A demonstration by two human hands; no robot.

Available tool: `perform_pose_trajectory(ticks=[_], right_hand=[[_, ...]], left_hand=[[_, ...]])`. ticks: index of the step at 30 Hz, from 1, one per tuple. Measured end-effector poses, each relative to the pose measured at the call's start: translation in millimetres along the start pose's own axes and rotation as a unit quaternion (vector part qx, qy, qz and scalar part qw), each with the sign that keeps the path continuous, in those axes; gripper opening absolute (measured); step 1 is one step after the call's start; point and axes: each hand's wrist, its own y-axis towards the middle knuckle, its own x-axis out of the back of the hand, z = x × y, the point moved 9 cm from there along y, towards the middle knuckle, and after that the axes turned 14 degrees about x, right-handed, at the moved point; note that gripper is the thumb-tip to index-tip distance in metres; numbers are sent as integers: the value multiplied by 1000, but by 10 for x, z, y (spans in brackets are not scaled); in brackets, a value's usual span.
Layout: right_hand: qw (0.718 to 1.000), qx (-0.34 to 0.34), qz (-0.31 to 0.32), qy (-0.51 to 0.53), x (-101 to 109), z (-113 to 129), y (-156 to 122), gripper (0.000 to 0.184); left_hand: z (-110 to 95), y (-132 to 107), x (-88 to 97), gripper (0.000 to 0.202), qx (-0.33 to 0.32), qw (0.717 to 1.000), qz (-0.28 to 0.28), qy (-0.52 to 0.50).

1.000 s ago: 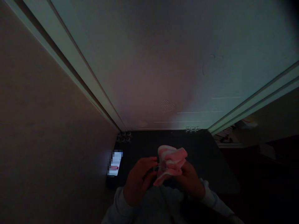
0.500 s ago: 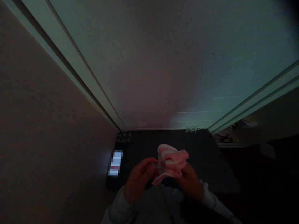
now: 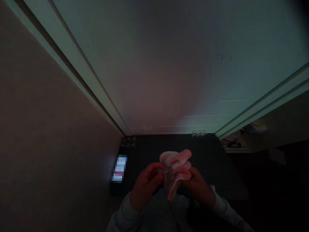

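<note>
A folded, bunched pink-and-white striped cloth [image 3: 178,166] is held up over the dark table in front of my body. My right hand [image 3: 200,187] grips it from the right side, the fingers partly hidden behind its folds. On the left, my left hand [image 3: 147,182] pinches a small clear plastic piece [image 3: 167,172] between thumb and fingers. This piece lies against the cloth's left side; its exact kind is hard to make out in the dim light.
The dark table [image 3: 147,149] meets a pale panel [image 3: 149,80] with heart reliefs. A lit, pixelated phone-like screen [image 3: 119,169] lies at the table's left edge. Clear ring-like pieces [image 3: 129,141] sit in the back left corner, and similar pieces [image 3: 199,133] at the back right.
The cloth has turned and shifted slightly left and down, showing more of the clear piece. Both hands still hold on, having moved slightly to the right.
</note>
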Motion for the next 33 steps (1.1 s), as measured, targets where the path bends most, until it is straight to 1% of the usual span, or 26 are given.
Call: perform_pose_trajectory(ticks=[3, 6, 9, 11, 13, 16, 20, 23, 27, 30, 33], right_hand=[[1000, 0, 26, -2, -24, 27, 37, 32], [995, 43, 57, -63, -47, 152, 83, 27], [983, 93, 82, -133, -84, 282, 100, 23], [978, 108, 93, -153, -108, 315, 88, 22], [978, 112, 90, -153, -102, 307, 68, 22], [982, 103, 82, -139, -72, 243, 38, 22], [988, 74, 69, -116, -16, 141, 26, 27], [991, 52, 56, -107, 17, 108, 39, 29], [992, 48, 48, -104, 7, 157, 80, 30], [992, 59, 37, -101, -12, 230, 119, 26], [992, 75, 26, -98, -25, 280, 144, 22]], left_hand=[[14, -16, -13, 40, -2, 1000, -1, -8], [2, -50, 14, 38, -9, 1000, -15, 16], [-31, -74, 47, 38, -15, 998, -26, 50], [-49, -76, 73, 38, -15, 997, -36, 62], [-62, -70, 95, 39, -15, 997, -46, 68], [-57, -50, 81, 39, -15, 997, -38, 64], [-42, -30, 25, 38, -21, 998, -23, 56], [-24, -25, 2, 39, -18, 999, -18, 40], [18, -25, 17, 40, -3, 1000, -21, 21], [49, -26, 4, 38, -3, 999, -10, 32], [71, -29, -7, 32, -13, 998, -10, 59]])
